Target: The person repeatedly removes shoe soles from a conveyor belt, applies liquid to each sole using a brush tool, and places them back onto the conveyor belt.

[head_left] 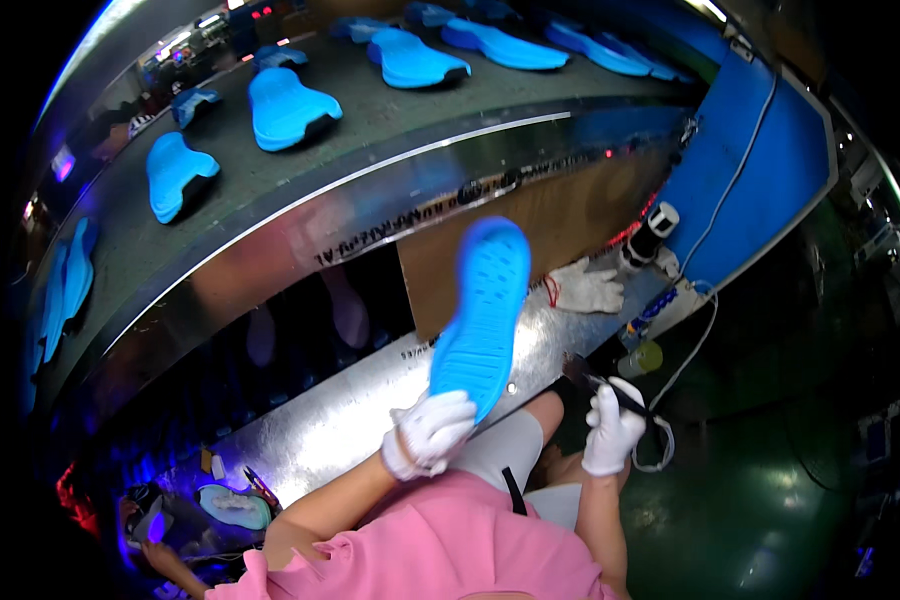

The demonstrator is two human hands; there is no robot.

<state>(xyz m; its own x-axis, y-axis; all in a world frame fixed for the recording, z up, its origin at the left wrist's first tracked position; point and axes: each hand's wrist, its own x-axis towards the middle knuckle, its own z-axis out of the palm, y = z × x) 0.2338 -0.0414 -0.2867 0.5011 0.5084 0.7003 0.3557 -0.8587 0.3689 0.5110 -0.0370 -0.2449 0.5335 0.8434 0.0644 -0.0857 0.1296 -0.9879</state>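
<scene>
My left hand (432,432), in a white glove, is closed round the heel end of a bright blue shoe sole (482,315). The sole stands up from the hand, showing its ridged, slotted face, and its upper end is blurred. A white glove also covers my right hand (613,428), which grips a dark-handled brush (592,378) with a broad, dark tip. The brush is to the right of the sole and apart from it. A pale cord (668,440) loops beside the right hand.
More blue soles (287,108) lie along a dark conveyor belt (370,125) ahead. A metal ledge (345,410) runs below it, carrying a spare white glove (587,288) and a dark, white-capped bottle (653,232). At lower left, another person's hand (155,550) is near a pale sole (235,507).
</scene>
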